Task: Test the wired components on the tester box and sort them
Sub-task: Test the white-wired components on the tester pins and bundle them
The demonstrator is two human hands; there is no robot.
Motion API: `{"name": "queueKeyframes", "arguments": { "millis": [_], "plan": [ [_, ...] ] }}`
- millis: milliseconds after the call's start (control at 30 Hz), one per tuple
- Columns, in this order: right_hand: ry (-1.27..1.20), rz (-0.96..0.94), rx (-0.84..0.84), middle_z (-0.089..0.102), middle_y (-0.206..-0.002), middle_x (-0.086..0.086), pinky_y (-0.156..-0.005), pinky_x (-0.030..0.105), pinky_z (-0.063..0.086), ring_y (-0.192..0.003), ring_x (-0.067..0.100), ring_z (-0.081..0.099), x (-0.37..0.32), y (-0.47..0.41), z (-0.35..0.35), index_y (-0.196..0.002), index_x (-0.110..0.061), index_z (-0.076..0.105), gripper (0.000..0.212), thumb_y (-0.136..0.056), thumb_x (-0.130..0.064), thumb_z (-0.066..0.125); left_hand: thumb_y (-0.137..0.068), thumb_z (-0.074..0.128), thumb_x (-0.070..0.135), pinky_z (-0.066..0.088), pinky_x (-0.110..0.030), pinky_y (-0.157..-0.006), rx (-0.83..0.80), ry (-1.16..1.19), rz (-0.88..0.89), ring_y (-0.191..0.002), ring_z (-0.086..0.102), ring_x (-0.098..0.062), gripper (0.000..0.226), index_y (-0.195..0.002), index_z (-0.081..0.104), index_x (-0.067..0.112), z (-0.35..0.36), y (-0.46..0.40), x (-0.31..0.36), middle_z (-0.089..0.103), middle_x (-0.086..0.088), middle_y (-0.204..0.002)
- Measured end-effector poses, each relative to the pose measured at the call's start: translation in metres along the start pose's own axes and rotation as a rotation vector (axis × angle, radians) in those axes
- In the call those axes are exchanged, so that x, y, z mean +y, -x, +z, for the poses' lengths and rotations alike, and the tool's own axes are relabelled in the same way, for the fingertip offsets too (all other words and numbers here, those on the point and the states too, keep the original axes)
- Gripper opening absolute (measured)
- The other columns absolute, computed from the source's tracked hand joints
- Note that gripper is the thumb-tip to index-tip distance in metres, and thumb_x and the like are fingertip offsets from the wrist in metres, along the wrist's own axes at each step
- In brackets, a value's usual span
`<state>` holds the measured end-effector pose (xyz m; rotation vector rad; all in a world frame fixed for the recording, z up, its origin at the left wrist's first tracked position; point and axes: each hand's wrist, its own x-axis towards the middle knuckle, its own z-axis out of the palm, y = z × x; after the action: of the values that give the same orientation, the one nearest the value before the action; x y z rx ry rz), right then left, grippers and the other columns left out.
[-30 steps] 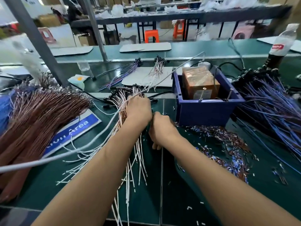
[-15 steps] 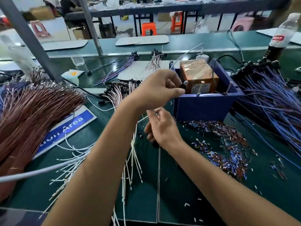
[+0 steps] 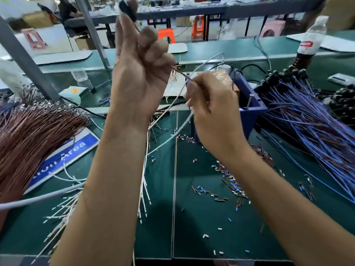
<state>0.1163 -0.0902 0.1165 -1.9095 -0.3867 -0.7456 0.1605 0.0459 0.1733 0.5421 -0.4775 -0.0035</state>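
My left hand point(image 3: 138, 73) is raised high above the bench and pinches the black head of a wired component point(image 3: 126, 7) between thumb and fingers. Its thin leads run down to my right hand point(image 3: 213, 104), which pinches the wire ends in front of the blue tester box point(image 3: 249, 110). The brown unit point(image 3: 222, 77) inside the box is mostly hidden behind my right hand. A pile of white-and-pink wired components point(image 3: 144, 192) lies on the green mat below my left forearm.
A thick bundle of brown wires point(image 3: 32, 135) lies at the left over a blue sign point(image 3: 63, 156). Blue-wired components point(image 3: 307, 127) are heaped at the right, by a bottle point(image 3: 311, 39). Cut insulation bits point(image 3: 228, 181) litter the mat. A grey cable point(image 3: 38, 198) crosses the left.
My left hand has risen from the wire pile to head height with one component. My right hand lifted off the mat and took hold of its wire ends.
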Motion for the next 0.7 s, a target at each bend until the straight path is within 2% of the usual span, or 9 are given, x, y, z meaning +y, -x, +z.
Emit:
{"name": "queueKeyframes", "arguments": {
  "millis": [67, 167, 267, 400, 467, 533, 600, 667, 700],
  "plan": [
    [-0.067, -0.022, -0.045, 0.065, -0.069, 0.001, -0.060, 0.043, 0.053, -0.059, 0.019, 0.063, -0.002, -0.010, -0.022, -0.094, -0.008, 0.060, 0.020, -0.109, -0.018, 0.053, -0.111, 0.037, 0.035, 0.031, -0.020, -0.048, 0.039, 0.012, 0.037, -0.052, 0.033, -0.008, 0.025, -0.103, 0.049, 0.015, 0.004, -0.002, -0.003, 0.047, 0.001, -0.069],
    [0.043, -0.085, -0.177, 0.065, -0.064, -0.007, -0.056, 0.031, 0.051, -0.053, 0.012, 0.060, 0.002, -0.024, -0.056, -0.093, -0.013, 0.070, 0.018, -0.103, -0.026, 0.064, -0.112, 0.037, 0.030, 0.027, -0.020, -0.047, 0.071, -0.127, 0.080, -0.052, 0.026, -0.007, 0.027, -0.107, 0.055, 0.012, 0.004, 0.004, -0.014, 0.035, 0.005, -0.064],
    [0.203, -0.085, -0.303, 0.070, -0.068, -0.010, -0.061, 0.020, 0.051, -0.059, 0.004, 0.064, 0.019, -0.032, -0.086, -0.088, -0.020, 0.078, 0.013, -0.095, -0.031, 0.075, -0.111, 0.044, 0.027, 0.028, -0.023, -0.052, 0.113, -0.550, 0.108, -0.056, 0.029, -0.008, 0.030, -0.121, 0.064, 0.007, -0.006, 0.021, -0.037, 0.037, 0.007, -0.064],
    [0.354, -0.058, -0.348, 0.069, -0.066, -0.016, -0.063, 0.014, 0.049, -0.063, 0.000, 0.065, 0.052, -0.026, -0.109, -0.084, -0.019, 0.080, 0.012, -0.089, -0.031, 0.081, -0.103, 0.061, 0.013, 0.043, -0.014, -0.061, 0.023, -1.199, 0.253, -0.065, 0.054, 0.004, 0.017, -0.113, 0.074, 0.008, -0.023, 0.049, -0.084, 0.063, 0.016, -0.076],
    [0.385, -0.074, -0.322, 0.067, -0.068, -0.020, -0.065, 0.013, 0.046, -0.064, -0.002, 0.064, 0.067, -0.017, -0.110, -0.084, -0.021, 0.080, 0.011, -0.088, -0.031, 0.081, -0.100, 0.062, 0.009, 0.047, -0.018, -0.071, -0.065, -1.452, 0.332, -0.080, 0.062, -0.003, 0.016, -0.108, 0.076, 0.005, -0.029, 0.060, -0.106, 0.069, 0.005, -0.090],
    [0.385, -0.073, -0.301, 0.069, -0.071, -0.016, -0.066, 0.020, 0.049, -0.067, -0.002, 0.064, 0.081, -0.006, -0.106, -0.086, -0.019, 0.080, 0.010, -0.089, -0.029, 0.081, -0.097, 0.062, 0.000, 0.044, -0.015, -0.081, -0.184, -1.657, 0.380, -0.089, 0.059, -0.015, 0.018, -0.109, 0.074, 0.003, -0.034, 0.068, -0.122, 0.064, -0.008, -0.100],
    [0.356, -0.053, -0.290, 0.073, -0.077, -0.010, -0.069, 0.023, 0.052, -0.071, 0.004, 0.067, 0.096, 0.006, -0.103, -0.088, -0.017, 0.080, 0.008, -0.090, -0.025, 0.081, -0.089, 0.061, -0.012, 0.043, -0.014, -0.088, -0.259, -1.733, 0.284, -0.097, 0.058, -0.022, 0.037, -0.122, 0.069, 0.003, -0.039, 0.075, -0.134, 0.060, -0.012, -0.109],
    [0.295, -0.006, -0.282, 0.075, -0.080, -0.009, -0.073, 0.023, 0.054, -0.074, 0.003, 0.068, 0.108, 0.016, -0.101, -0.090, -0.016, 0.081, 0.007, -0.089, -0.023, 0.081, -0.083, 0.064, -0.014, 0.050, -0.029, -0.092, -0.299, -1.785, 0.174, -0.103, 0.060, -0.027, 0.052, -0.132, 0.064, 0.004, -0.047, 0.079, -0.141, 0.061, -0.011, -0.115],
    [0.273, 0.013, -0.273, 0.075, -0.080, -0.009, -0.074, 0.025, 0.055, -0.075, 0.003, 0.069, 0.113, 0.020, -0.100, -0.090, -0.015, 0.081, 0.007, -0.089, -0.022, 0.081, -0.082, 0.066, -0.012, 0.052, -0.037, -0.090, -0.310, -1.814, 0.140, -0.101, 0.061, -0.028, 0.052, -0.131, 0.064, 0.006, -0.050, 0.080, -0.142, 0.062, -0.010, -0.114]
  ]
}}
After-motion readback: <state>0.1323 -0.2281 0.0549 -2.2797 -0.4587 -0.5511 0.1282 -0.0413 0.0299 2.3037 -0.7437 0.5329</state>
